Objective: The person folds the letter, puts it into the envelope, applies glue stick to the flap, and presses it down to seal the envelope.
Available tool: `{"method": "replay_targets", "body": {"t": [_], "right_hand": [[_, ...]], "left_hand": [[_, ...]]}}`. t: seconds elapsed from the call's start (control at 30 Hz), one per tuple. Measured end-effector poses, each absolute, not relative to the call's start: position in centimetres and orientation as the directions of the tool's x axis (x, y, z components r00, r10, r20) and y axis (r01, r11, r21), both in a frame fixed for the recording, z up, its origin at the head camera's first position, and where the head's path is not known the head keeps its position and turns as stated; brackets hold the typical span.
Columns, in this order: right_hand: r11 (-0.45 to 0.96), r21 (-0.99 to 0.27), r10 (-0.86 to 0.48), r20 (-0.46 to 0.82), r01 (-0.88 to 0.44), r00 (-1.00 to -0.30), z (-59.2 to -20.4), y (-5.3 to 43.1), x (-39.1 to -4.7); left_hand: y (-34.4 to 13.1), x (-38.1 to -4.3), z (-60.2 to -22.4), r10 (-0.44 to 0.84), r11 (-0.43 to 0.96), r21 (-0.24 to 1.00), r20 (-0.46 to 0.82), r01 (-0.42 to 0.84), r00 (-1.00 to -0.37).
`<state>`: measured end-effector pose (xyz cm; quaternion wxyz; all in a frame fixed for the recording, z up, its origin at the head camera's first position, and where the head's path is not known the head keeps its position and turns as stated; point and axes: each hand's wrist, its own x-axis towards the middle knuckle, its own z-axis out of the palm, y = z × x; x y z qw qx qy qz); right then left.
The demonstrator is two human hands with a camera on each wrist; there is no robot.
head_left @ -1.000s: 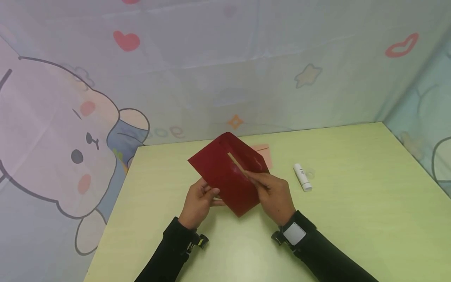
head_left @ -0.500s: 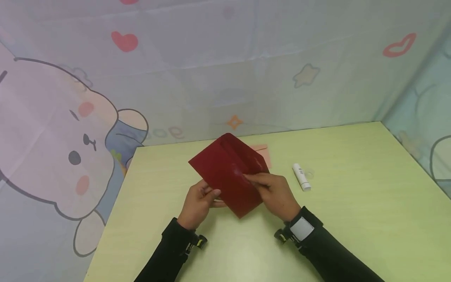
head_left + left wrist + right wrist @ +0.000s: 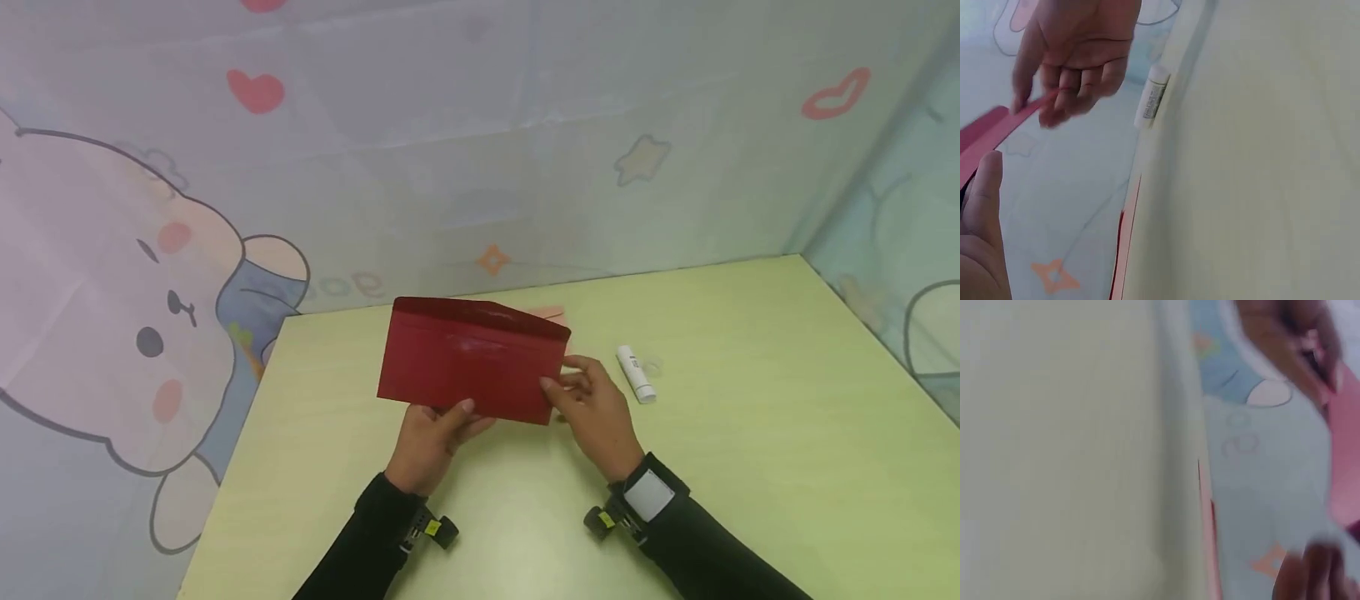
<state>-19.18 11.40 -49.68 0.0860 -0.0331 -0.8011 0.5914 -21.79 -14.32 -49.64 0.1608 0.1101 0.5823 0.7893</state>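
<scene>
A glossy dark-red envelope [image 3: 465, 362] is held up over the table in the head view, its flap raised along the top edge. My left hand [image 3: 426, 446] pinches the bottom edge, thumb in front and fingers behind. At the lower right corner my right hand [image 3: 600, 417] has its thumb on the front, with curled fingers behind the right edge. The left wrist view shows the envelope [image 3: 994, 134] edge-on, between the right hand's thumb and fingers. What lies inside the envelope is hidden.
A pink envelope [image 3: 553, 314] lies on the table [image 3: 750, 375], mostly hidden behind the red one. Right of it lies a white capped tube [image 3: 636, 374] with dark print, with a small clear ring [image 3: 652, 365] beside it. A printed cloth [image 3: 420, 167] hangs behind the table.
The pale yellowish strip pinched by my right hand has gone out of sight at the envelope. The envelope has turned from slanted to nearly level, and my right hand has shifted to its lower right corner.
</scene>
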Motion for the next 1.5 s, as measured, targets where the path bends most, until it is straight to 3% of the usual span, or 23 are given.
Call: {"method": "replay_targets", "body": {"t": [0.13, 0.3, 0.4, 0.5, 0.6, 0.73, 0.93, 1.13, 1.27, 1.4, 1.5], "right_hand": [[0.231, -0.973, 0.058, 0.014, 0.0, -0.998, -49.8, 12.0, -19.1], [0.414, -0.909, 0.042, 0.06, -0.038, -0.997, -49.7, 14.2, -19.2], [0.547, -0.833, -0.012, 0.085, -0.077, -0.996, -50.4, 16.1, -19.7], [0.661, -0.738, -0.072, 0.122, -0.139, -0.99, -52.4, 17.7, -21.0], [0.739, -0.66, -0.127, 0.06, -0.135, -0.99, -52.4, 18.3, -21.5], [0.791, -0.607, -0.151, -0.074, -0.075, -0.986, -50.2, 17.7, -21.0], [0.805, -0.589, -0.15, -0.095, -0.066, -0.984, -51.3, 17.7, -21.4], [0.828, -0.544, -0.174, -0.024, -0.133, -0.984, -54.0, 18.1, -22.7], [0.826, -0.546, -0.168, -0.004, -0.139, -0.986, -52.1, 18.2, -22.4], [0.886, -0.458, -0.032, 0.103, -0.076, -0.994, -49.0, 19.3, -21.6], [0.928, -0.372, 0.043, 0.134, -0.01, -0.99, -48.4, 20.6, -21.6]], "left_hand": [[-15.2, -21.9, -49.5, 0.323, -0.241, 0.963, -0.041, -0.124, -0.945], [-17.9, -22.5, -49.2, 0.117, -0.138, 0.983, -0.106, -0.122, -0.987], [-19.2, -22.8, -49.1, 0.089, 0.048, 0.988, -0.153, -0.15, -0.984], [-19.6, -23.2, -49.2, 0.153, 0.284, 0.946, -0.203, -0.154, -0.967], [-19.3, -23.5, -49.3, 0.207, 0.527, 0.848, -0.196, -0.06, -0.958], [-18.3, -24.0, -49.6, 0.254, 0.73, 0.679, -0.167, 0.075, -0.953], [-18.7, -25.4, -52.7, 0.321, 0.806, 0.556, -0.125, 0.202, -0.939], [-18.7, -26.4, -53.4, 0.333, 0.831, 0.501, -0.103, 0.24, -0.937], [-18.5, -26.0, -52.6, 0.349, 0.824, 0.515, -0.131, 0.238, -0.928], [-18.4, -24.9, -50.8, 0.332, 0.804, 0.569, -0.19, 0.172, -0.924], [-18.1, -24.6, -49.9, 0.272, 0.793, 0.596, -0.16, 0.127, -0.949]]}}
